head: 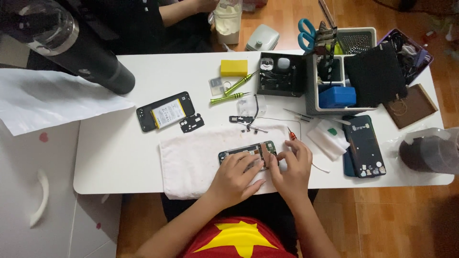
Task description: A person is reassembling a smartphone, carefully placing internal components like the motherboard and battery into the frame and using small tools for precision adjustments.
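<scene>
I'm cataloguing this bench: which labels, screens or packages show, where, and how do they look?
Battery label: inside the open phone shell, table's left; pale rectangle, yellow edge.
Phone panel: table's right, flat; dark rectangle.
Plastic packet: beside the green screwdrivers; small, clear.
Yellow box: table's far edge; plain block.

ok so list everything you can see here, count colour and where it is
opened phone: 1, dark with green board, on the white cloth
white cloth: 1, table front centre
phone back with battery: 1, black, left of centre
green screwdrivers: 2, centre rear
yellow block: 1, rear centre
red-handled screwdriver: 1, by the right hand
dark phones: 2, stacked, right side
grey organiser tray: 1, rear right
blue scissors: 1, in the tray
black bottle: 1, rear left
white table: 1
left hand: 1, fingers on the opened phone
right hand: 1, fingers at its right end
</scene>
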